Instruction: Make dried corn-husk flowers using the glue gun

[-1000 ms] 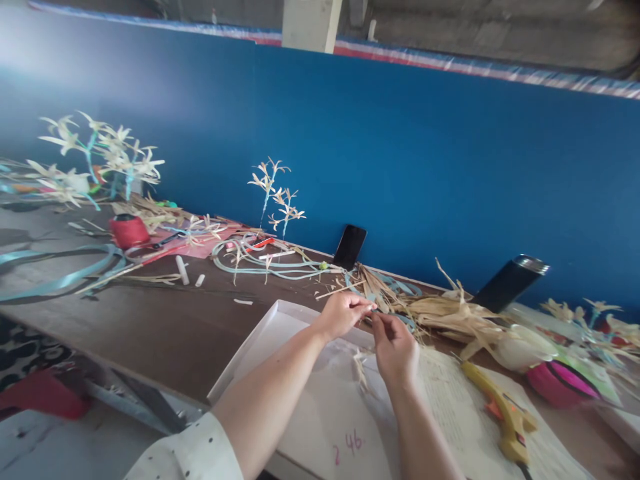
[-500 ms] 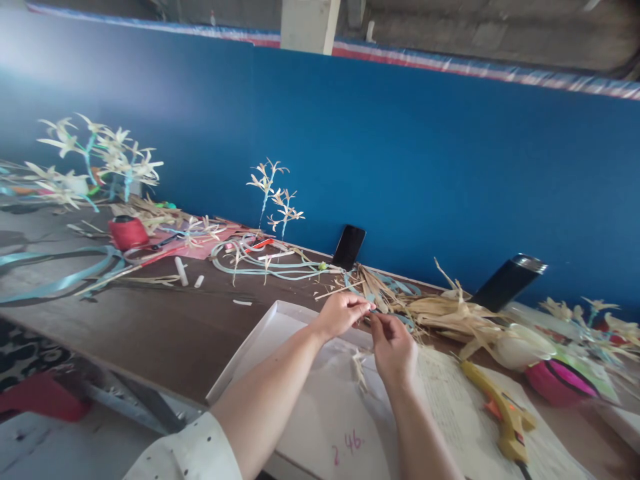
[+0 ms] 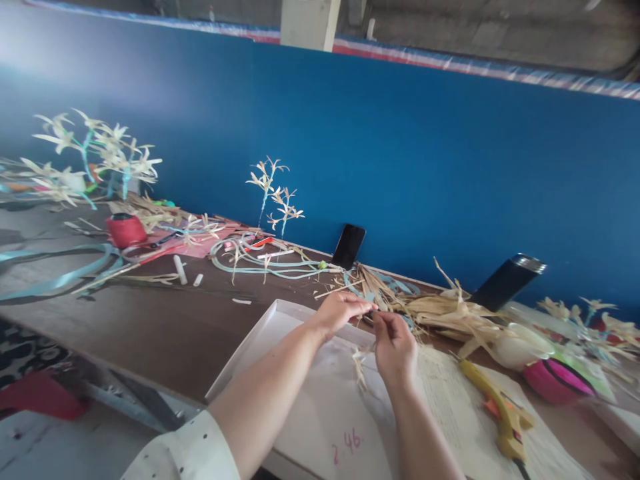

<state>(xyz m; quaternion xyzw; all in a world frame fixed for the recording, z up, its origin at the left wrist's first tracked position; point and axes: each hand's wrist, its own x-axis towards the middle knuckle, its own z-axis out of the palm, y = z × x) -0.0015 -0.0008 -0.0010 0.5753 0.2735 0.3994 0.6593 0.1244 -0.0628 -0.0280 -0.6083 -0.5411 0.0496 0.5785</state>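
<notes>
- Little has moved since the earlier frame: both hands stay meeting fingertip to fingertip over the far edge of the tray, and the view has only drifted a touch.
- Left hand: fingers curled in, thumb and forefinger pinched on one end of a thin strip.
- Right hand: knuckles toward the camera, fingers closed, thumb and forefinger nipping the same strip from the other side — the two pinches almost touch.
- The strip is held just above the tray's far rim, close before the husk pile; it is too small to tell more about it.
- A pale husk scrap lies on the tray below and between the hands.
- Right of the right forearm, a printed sheet lies on the table, with a yellow glue gun on it.
- Behind the husk pile, a black flask leans against the blue board; a phone is propped on the same board just beyond the left hand.
- Farther left — well apart from the hands — are a coil of pale blue strip, two white sticks, a red spool and standing husk flowers.
- A pink round thing sits at the right, beyond the glue gun.
</notes>
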